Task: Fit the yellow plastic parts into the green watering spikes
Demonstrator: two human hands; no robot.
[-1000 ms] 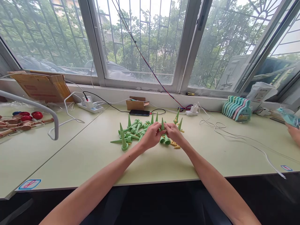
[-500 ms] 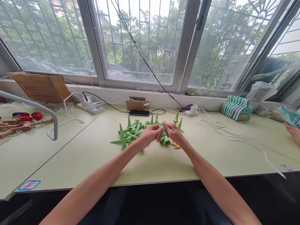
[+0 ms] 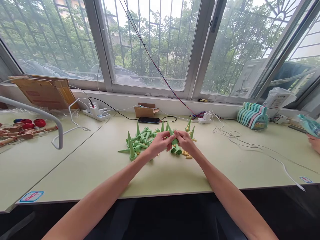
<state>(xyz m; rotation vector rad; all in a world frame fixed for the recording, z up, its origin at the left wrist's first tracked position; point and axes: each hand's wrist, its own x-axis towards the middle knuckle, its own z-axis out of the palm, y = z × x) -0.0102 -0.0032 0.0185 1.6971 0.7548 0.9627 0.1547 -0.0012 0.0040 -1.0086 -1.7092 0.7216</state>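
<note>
Between my two hands is a green plastic plant-watering spike (image 3: 170,130), its pointed end tilted up and away from me. My left hand (image 3: 161,142) pinches it from the left, fingers closed. From the right, my right hand (image 3: 184,141) grips its collar with thumb and fingers; the hands nearly meet and hide part of it. Around them lies a heap of similar green spikes (image 3: 143,136), some standing point up, such as the spike (image 3: 132,151) by my left forearm. Small yellow plastic pieces (image 3: 188,154) lie beside my right hand.
Behind the heap are a black phone (image 3: 148,120) and a small cardboard box (image 3: 146,110). Wooden toys with red balls (image 3: 27,128) lie at left near a grey metal bar (image 3: 58,133). Hangers (image 3: 252,116), white cables (image 3: 235,135) and another person's hand (image 3: 313,142) are at right.
The spike between my fingers has tilted, its collar now turned and more covered by my fingers. Both hands stay in nearly the same place.
</note>
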